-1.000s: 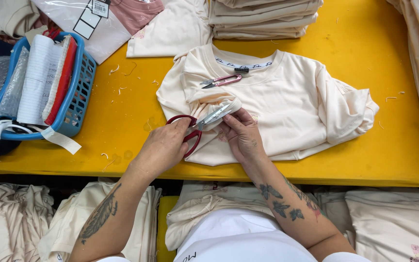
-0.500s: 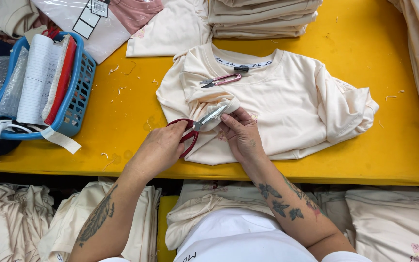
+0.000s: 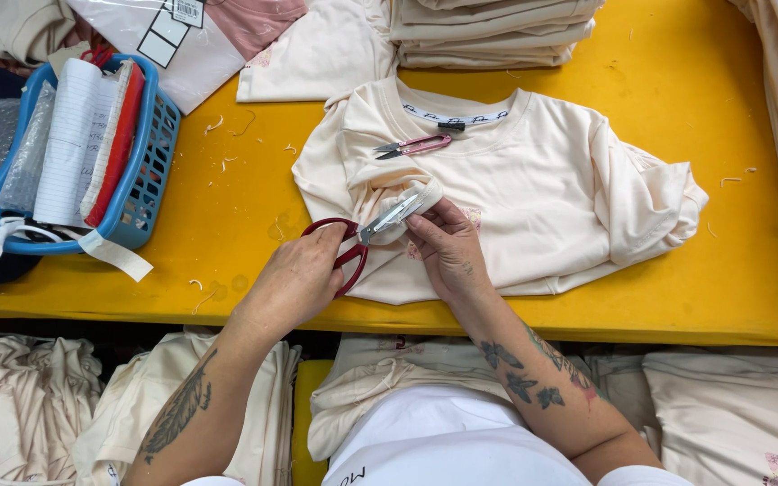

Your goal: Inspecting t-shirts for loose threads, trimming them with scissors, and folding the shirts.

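— Starting nearest the body: what is held?

— Red-handled scissors [image 3: 353,241] are gripped by the left hand [image 3: 294,281], fingers closed through the loops, blades pointed up and right. A bunched fold of the cream sweatshirt [image 3: 533,193] is pinched by the right hand [image 3: 447,252], fingers closed on the cloth, touching the blade tips.

— And the garment's position?

— It is laid flat on the yellow table [image 3: 227,198], collar away from the person. Small pink-handled snips [image 3: 416,146] are seen resting below the collar.

— Further out?

— A blue basket [image 3: 146,193] is noted at far left; folded cream garments [image 3: 488,31] are stacked at the far edge.
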